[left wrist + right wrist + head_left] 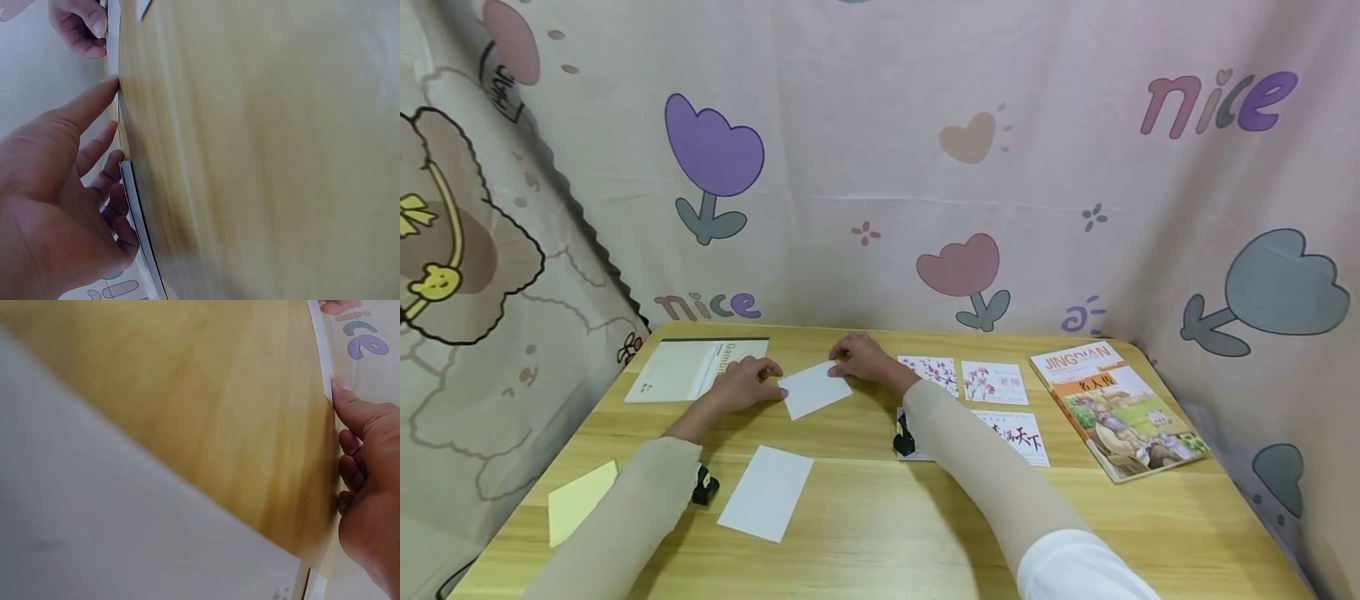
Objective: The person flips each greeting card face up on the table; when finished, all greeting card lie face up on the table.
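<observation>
Magazine (1118, 417) near a flower-print curtain (842, 158)

Tabletop (887, 517) is showing smooth wood grain, soft sheen. Upper white card (817, 393) and lower white card (766, 493) are looking like smooth, matt paper. Magazine (1120, 417) is showing printed paper cover. Backdrop (850, 150) is showing matt, creased cloth. Beige sleeve (992, 467) is looking cloth-like.

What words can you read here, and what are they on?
"nice" on the curtain
"JINGDIAN" on the book
"名人传" also on the book
"Gamb…", partly hidden, on the notebook
"老师" on the pink-flower card
"满天下" on the card below it
The rest is too small or unclear.
</observation>
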`<action>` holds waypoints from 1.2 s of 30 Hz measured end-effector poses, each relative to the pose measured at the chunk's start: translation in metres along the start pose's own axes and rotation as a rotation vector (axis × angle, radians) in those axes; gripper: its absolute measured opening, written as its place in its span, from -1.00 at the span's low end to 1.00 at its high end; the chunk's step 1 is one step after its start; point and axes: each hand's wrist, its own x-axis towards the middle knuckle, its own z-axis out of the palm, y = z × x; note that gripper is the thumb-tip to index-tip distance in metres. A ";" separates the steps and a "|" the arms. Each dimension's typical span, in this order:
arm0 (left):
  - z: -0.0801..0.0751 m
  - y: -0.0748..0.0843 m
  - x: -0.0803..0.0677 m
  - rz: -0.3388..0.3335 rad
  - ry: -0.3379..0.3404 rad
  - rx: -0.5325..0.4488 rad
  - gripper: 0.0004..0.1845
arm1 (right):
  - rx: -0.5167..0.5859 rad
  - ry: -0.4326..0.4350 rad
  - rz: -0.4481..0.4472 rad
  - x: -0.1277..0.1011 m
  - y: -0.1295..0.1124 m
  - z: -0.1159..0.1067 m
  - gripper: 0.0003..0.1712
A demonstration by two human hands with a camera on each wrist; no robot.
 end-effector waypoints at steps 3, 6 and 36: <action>0.001 0.002 -0.001 -0.012 0.001 -0.002 -0.57 | -0.008 -0.008 0.007 0.001 0.000 0.000 -0.61; 0.001 0.005 -0.001 -0.005 0.003 -0.012 -0.60 | -0.021 -0.017 0.026 0.001 -0.001 -0.001 -0.60; -0.002 0.011 0.007 -0.040 -0.062 -0.105 -0.69 | 0.074 -0.052 0.084 -0.005 -0.013 -0.003 -0.74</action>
